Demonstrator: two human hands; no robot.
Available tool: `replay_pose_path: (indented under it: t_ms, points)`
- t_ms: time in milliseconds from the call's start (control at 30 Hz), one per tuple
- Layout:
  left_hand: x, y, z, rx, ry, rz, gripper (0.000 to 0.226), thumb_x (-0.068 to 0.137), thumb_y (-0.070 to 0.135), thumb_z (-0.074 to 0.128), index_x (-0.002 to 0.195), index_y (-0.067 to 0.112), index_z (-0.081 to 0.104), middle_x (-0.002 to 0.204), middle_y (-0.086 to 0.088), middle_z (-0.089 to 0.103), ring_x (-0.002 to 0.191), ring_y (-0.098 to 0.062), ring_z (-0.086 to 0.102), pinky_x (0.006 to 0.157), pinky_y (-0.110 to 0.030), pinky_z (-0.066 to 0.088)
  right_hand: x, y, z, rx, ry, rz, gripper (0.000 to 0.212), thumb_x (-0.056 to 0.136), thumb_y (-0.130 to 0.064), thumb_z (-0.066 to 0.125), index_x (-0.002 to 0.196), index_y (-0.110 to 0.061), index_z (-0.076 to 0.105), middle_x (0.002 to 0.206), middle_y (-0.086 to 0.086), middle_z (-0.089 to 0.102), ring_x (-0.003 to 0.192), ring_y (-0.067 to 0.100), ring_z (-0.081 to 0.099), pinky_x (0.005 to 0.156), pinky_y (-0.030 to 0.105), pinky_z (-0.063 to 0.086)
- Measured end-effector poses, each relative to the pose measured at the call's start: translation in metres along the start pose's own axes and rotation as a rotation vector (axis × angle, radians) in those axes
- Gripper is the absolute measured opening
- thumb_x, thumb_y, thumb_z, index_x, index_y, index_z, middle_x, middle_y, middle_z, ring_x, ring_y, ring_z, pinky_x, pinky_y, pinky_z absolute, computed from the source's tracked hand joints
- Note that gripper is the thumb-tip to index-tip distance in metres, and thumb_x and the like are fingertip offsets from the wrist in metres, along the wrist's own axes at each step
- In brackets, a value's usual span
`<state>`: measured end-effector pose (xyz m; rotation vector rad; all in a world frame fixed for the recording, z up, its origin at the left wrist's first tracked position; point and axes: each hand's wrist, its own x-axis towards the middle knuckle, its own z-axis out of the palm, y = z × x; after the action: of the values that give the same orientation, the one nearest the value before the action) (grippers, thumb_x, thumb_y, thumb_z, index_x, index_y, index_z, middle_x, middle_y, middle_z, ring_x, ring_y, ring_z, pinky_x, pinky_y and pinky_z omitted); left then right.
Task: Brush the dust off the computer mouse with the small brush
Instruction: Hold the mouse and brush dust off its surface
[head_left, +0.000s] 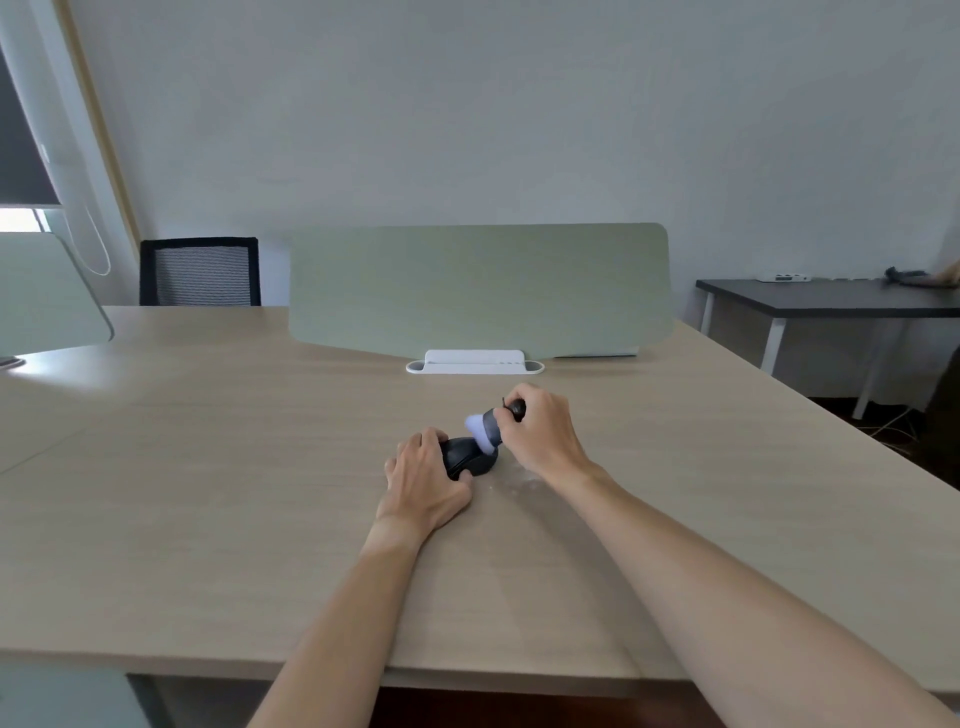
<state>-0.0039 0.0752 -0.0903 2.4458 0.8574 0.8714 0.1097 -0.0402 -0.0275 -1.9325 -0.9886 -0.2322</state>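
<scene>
The left hand (423, 480) curls round the near and left side of the mouse (470, 457), pinning it to the desk (218, 467) a little right of centre; if that hold slackens, a sideways sweep is likely to skate the smooth mouse across the wood instead of cleaning it. The brush (488, 423) has its pale bristles on the far top of the mouse, tilted, with its dark handle gripped in the closed fingers of the right hand (543, 431). Pressing too hard would splay the bristles, and dust might be driven into the button seams rather than off. A faint whitish smear lies on the desk just right of the mouse, under the right wrist, and the forearm could drag it about or a stroke could flick it back on. The desk is pale wood grain, broad, with a green divider (478, 286) in a white foot at the back. A black mesh chair (200, 273) stands far left beyond it, and a dark side table (831, 296) far right against a plain wall.
</scene>
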Motion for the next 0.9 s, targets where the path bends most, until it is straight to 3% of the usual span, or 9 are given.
replay_pose_path:
  t_ms: [67, 200, 300, 333, 533, 633, 700, 800, 900]
  points:
    - [0.001, -0.001, -0.001, -0.029, -0.022, -0.006, 0.039, 0.065, 0.035, 0.057, 0.100, 0.019, 0.053, 0.104, 0.002, 0.058, 0.106, -0.024, 0.053, 0.091, -0.038, 0.041, -0.001, -0.010, 0.003, 0.090, -0.035, -0.014, 0.012, 0.079, -0.015, 0.063, 0.068, -0.011, 0.062, 0.063, -0.006, 0.058, 0.066, 0.016, 0.053, 0.053, 0.009, 0.037]
    - [0.000, -0.004, -0.004, -0.139, -0.010, 0.010, 0.021, 0.060, 0.029, 0.065, 0.080, 0.035, 0.058, 0.106, 0.008, 0.062, 0.106, -0.023, 0.058, 0.091, -0.038, 0.042, -0.005, -0.014, 0.014, 0.111, -0.172, -0.019, 0.006, 0.077, -0.013, 0.067, 0.072, -0.013, 0.069, 0.068, -0.008, 0.062, 0.073, 0.013, 0.057, 0.056, 0.001, 0.038]
    - [-0.002, -0.002, -0.005, -0.144, 0.018, -0.010, 0.070, 0.065, 0.031, 0.071, 0.128, 0.020, 0.043, 0.105, 0.000, 0.064, 0.108, -0.027, 0.058, 0.096, -0.040, 0.041, -0.002, -0.008, 0.014, 0.073, -0.171, 0.021, 0.005, 0.080, -0.013, 0.065, 0.077, -0.011, 0.068, 0.076, -0.003, 0.064, 0.077, 0.016, 0.056, 0.055, 0.006, 0.035]
    - [-0.002, -0.001, -0.005, -0.146, 0.032, -0.009, 0.079, 0.065, 0.032, 0.070, 0.134, 0.016, 0.035, 0.102, 0.000, 0.064, 0.106, -0.027, 0.059, 0.095, -0.040, 0.042, 0.000, -0.006, 0.014, 0.052, -0.167, 0.039, 0.005, 0.081, -0.014, 0.064, 0.079, -0.011, 0.068, 0.079, 0.000, 0.065, 0.078, 0.018, 0.056, 0.058, 0.013, 0.037]
    - [-0.003, -0.001, -0.004, -0.122, 0.032, 0.010, 0.081, 0.066, 0.036, 0.066, 0.134, 0.018, 0.026, 0.090, 0.002, 0.059, 0.096, -0.027, 0.057, 0.095, -0.042, 0.041, 0.013, -0.007, 0.003, -0.176, -0.090, 0.086, 0.017, 0.086, -0.014, 0.052, 0.086, 0.000, 0.061, 0.093, 0.013, 0.065, 0.087, 0.033, 0.060, 0.073, 0.038, 0.053]
    - [-0.002, -0.001, -0.004, -0.129, 0.032, 0.000, 0.085, 0.065, 0.038, 0.068, 0.136, 0.018, 0.024, 0.094, 0.002, 0.060, 0.100, -0.028, 0.058, 0.097, -0.042, 0.041, 0.010, -0.020, 0.007, -0.027, -0.053, 0.066, 0.019, 0.087, -0.017, 0.053, 0.080, -0.002, 0.063, 0.084, 0.009, 0.066, 0.081, 0.026, 0.059, 0.063, 0.030, 0.048]
    - [0.000, -0.002, -0.004, -0.138, 0.038, -0.004, 0.092, 0.064, 0.038, 0.071, 0.139, 0.015, 0.023, 0.095, 0.003, 0.063, 0.104, -0.029, 0.060, 0.098, -0.044, 0.042, 0.005, -0.030, 0.016, 0.082, -0.138, 0.101, 0.020, 0.085, -0.018, 0.058, 0.077, -0.001, 0.066, 0.080, 0.008, 0.068, 0.077, 0.021, 0.059, 0.055, 0.021, 0.041]
    - [0.001, -0.004, -0.003, -0.144, 0.039, 0.028, 0.095, 0.064, 0.038, 0.070, 0.141, 0.013, 0.019, 0.084, 0.004, 0.064, 0.099, -0.029, 0.063, 0.094, -0.046, 0.045, 0.001, -0.035, 0.027, 0.035, -0.329, 0.109, 0.025, 0.082, -0.017, 0.061, 0.075, 0.008, 0.063, 0.072, 0.012, 0.060, 0.069, 0.021, 0.048, 0.055, 0.028, 0.036]
    - [0.002, -0.005, -0.001, -0.155, 0.054, 0.037, 0.094, 0.063, 0.039, 0.069, 0.139, 0.013, 0.021, 0.077, 0.007, 0.061, 0.094, -0.027, 0.063, 0.092, -0.046, 0.046, 0.009, -0.035, 0.027, -0.018, -0.310, 0.112, 0.027, 0.086, -0.017, 0.062, 0.074, 0.007, 0.060, 0.075, 0.011, 0.053, 0.072, 0.024, 0.045, 0.054, 0.027, 0.035]
